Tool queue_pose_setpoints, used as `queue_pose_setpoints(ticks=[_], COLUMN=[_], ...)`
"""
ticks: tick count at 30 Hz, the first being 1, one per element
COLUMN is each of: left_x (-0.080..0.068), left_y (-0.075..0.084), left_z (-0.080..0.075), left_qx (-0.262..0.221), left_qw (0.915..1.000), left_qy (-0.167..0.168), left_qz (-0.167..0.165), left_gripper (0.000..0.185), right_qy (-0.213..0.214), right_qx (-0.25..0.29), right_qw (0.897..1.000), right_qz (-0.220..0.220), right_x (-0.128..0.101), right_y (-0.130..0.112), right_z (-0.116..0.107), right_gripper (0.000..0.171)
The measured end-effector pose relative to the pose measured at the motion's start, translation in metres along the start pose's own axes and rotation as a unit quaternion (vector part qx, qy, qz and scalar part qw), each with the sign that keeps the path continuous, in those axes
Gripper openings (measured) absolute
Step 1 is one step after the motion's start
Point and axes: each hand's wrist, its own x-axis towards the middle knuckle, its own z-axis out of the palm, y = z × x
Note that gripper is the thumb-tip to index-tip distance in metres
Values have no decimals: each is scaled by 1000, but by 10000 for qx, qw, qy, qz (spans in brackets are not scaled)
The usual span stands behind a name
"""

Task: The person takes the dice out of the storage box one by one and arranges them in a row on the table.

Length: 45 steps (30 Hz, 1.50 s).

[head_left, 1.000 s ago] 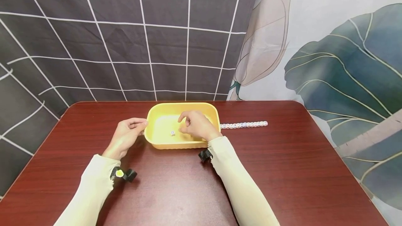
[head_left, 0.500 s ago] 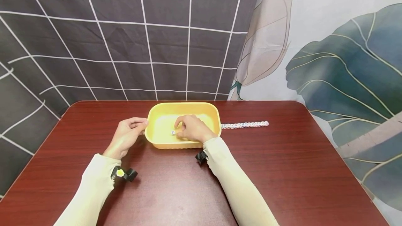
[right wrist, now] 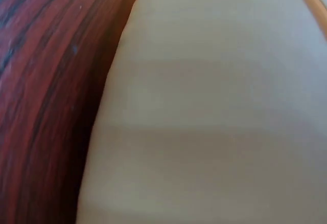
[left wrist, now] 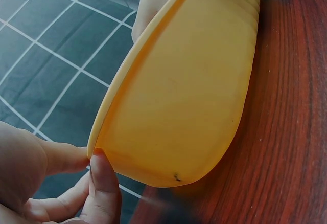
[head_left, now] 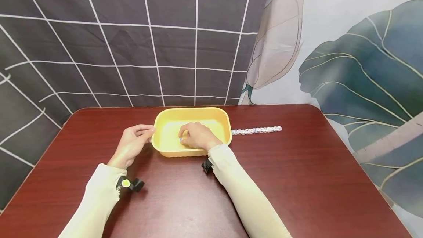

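Since the earlier frames the right hand point(head_left: 197, 136) has lowered further into the yellow tub point(head_left: 224, 123) and shifted left, so that its fingers point(head_left: 183, 135) now close over the small die point(head_left: 181, 139) that previously lay uncovered on the tub floor. The die is a small white cube with coloured pips, only partly visible at the fingertips; it sits on the floor of the tub, towards the near left of centre. The right hand is bent at the wrist, palm down, knuckles raised, with the fingers curled together and pinching the die. The left hand point(head_left: 132, 143) rests on the desk point(head_left: 297, 179) at the tub's left end, its thumb point(left wrist: 104, 183) and a fingertip pressed against the rim corner, the other fingers loosely curled. The tub is a shallow rounded-rectangle container of plain yellow plastic, standing flat on the dark red wood-grain desk; apart from the die and the right hand, nothing else is seen inside it. Just beside the tub's right end, a straight row of dice point(head_left: 256, 130) lies on the desk. The right wrist view shows only a pale blurred surface.
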Motion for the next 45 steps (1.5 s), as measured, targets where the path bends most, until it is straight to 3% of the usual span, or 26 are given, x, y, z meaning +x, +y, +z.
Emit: queue_pose_setpoints(ticks=[17, 45], left_x=[1, 1], left_y=[1, 0], left_z=[1, 0], left_qx=[-38, 29], left_qw=[10000, 10000], left_qy=[-10, -12], left_qz=[-18, -25], left_gripper=[41, 40], right_qy=[107, 354], right_qx=[46, 236], right_qw=[9999, 9991], right_qz=[110, 50], right_x=[-4, -22], right_y=[0, 13], right_z=[-4, -44], right_gripper=[10, 11])
